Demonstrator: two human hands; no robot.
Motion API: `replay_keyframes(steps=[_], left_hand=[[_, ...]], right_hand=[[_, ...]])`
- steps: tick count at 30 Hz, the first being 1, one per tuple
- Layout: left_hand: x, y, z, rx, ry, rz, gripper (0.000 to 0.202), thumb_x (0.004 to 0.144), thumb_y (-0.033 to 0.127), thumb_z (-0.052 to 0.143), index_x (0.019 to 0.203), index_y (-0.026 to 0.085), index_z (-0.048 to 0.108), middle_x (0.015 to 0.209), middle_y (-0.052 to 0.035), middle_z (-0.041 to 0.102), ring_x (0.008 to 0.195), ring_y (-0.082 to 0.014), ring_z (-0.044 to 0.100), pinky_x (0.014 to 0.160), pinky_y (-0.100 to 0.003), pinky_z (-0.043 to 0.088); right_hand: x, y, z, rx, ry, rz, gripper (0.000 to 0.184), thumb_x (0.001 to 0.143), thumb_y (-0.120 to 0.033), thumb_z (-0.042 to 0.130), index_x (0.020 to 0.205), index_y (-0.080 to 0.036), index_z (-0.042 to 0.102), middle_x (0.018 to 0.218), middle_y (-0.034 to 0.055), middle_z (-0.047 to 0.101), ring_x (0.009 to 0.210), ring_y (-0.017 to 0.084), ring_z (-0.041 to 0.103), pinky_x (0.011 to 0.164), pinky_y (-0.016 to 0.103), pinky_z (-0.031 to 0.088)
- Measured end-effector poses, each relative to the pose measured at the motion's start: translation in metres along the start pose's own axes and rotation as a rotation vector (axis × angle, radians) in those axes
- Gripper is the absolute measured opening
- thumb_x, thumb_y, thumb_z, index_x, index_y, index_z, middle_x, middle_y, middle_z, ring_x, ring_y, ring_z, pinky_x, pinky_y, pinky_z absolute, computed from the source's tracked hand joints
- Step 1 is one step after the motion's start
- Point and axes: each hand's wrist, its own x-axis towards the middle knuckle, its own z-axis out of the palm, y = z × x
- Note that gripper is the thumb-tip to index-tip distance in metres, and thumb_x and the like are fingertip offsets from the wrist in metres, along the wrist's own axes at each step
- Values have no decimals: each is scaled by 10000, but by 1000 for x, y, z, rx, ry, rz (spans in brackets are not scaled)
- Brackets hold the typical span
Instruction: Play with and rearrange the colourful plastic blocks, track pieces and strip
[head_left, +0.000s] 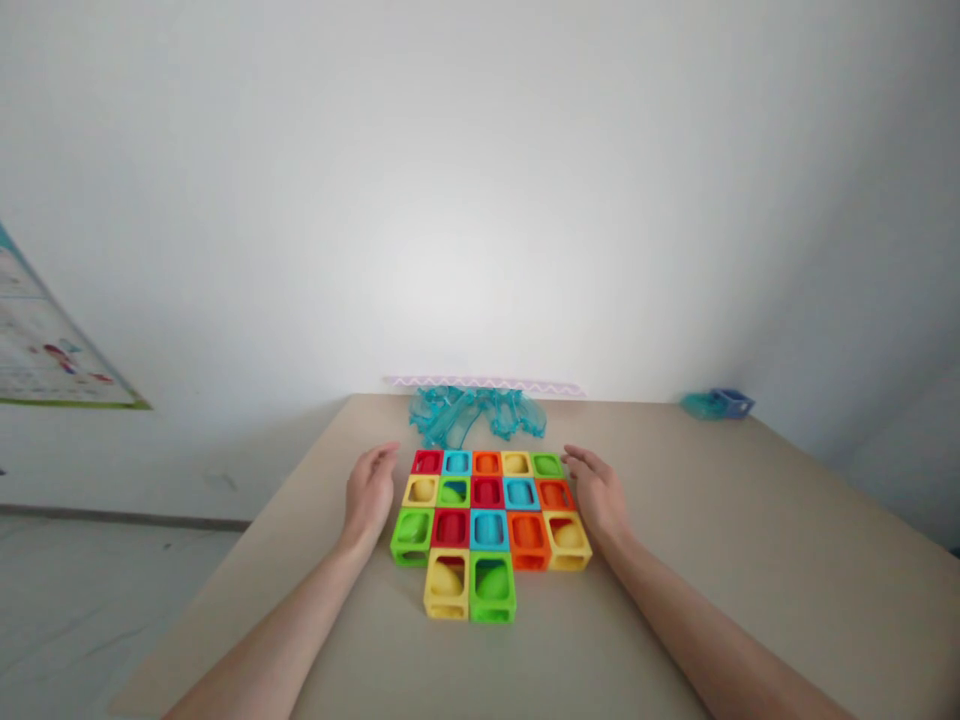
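Note:
Coloured hollow cube blocks lie side by side between my hands, in three longer rows with a short front row of a yellow block [447,584] and a green block [493,588]. Each has a rounded window in its top; red, blue and orange ones are among them. My left hand [371,488] rests on edge left of the back rows, fingers stretched forward, holding nothing. On the other side my right hand [598,492] lies beside the right end of the rows, fingers extended, close to an orange block [555,495]. Whether it touches the blocks I cannot tell.
Behind the blocks lies a crumpled translucent teal plastic bag [472,412], with a pale pink wavy-edged strip [487,383] against the wall. A small blue basket [732,403] stands at the back right of the beige table [720,500]. A poster [52,340] hangs at left.

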Motion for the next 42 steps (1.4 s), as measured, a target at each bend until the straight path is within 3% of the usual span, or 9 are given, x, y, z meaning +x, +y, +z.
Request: replay_keyframes(steps=[2, 5, 9, 14, 26, 34, 42], left_hand=[[3, 2, -7, 109, -14, 31, 256, 726, 376, 569, 795, 168, 702, 891, -79, 690, 902, -250, 594, 787, -333, 432], [1, 6, -10, 212, -138, 78, 220, 729, 362, 589, 611, 191, 661, 665, -25, 640, 712, -207, 559, 693, -304, 391], [-2, 8, -7, 237, -294, 138, 236, 754, 384, 584, 619, 194, 626, 619, 13, 613, 634, -170, 538, 624, -271, 368], [-1, 5, -6, 229, -342, 167, 254, 768, 401, 551, 655, 184, 617, 633, 9, 610, 622, -162, 532, 598, -259, 370], [-1, 2, -4, 191, -324, 165, 250, 755, 397, 542, 633, 188, 604, 617, 15, 596, 620, -160, 534, 582, -248, 372], [3, -3, -3, 251, -183, 164, 401, 761, 415, 534, 448, 199, 407, 448, 47, 351, 496, -122, 383, 493, -247, 254], [9, -3, -5, 281, -56, 174, 309, 742, 356, 496, 477, 198, 504, 456, 29, 461, 533, -142, 458, 537, -251, 310]], right_hand=[[-1, -4, -7, -185, 4, 25, 380, 808, -391, 455, 1010, -178, 695, 1086, 100, 708, 1013, 268, 629, 818, 332, 470], [-4, -12, -11, -415, -85, 32, 362, 842, -419, 411, 778, -184, 678, 811, 79, 713, 782, 234, 639, 642, 301, 419], [-8, -14, -8, -474, -172, -27, 373, 848, -457, 422, 685, -187, 621, 671, 42, 660, 659, 194, 594, 571, 280, 358], [-7, -8, -6, -405, -186, -77, 366, 834, -473, 447, 655, -183, 578, 615, 21, 617, 609, 176, 558, 545, 271, 331], [-6, -7, -7, -371, -187, -68, 358, 819, -446, 449, 631, -175, 587, 588, 26, 609, 597, 173, 561, 530, 262, 333], [-7, -11, -4, -408, -191, -95, 387, 813, -418, 440, 507, -192, 513, 506, 17, 540, 540, 165, 524, 506, 267, 301], [-2, -13, -3, -407, -172, -94, 353, 765, -348, 471, 450, -191, 493, 470, 15, 483, 510, 153, 494, 497, 266, 286]])
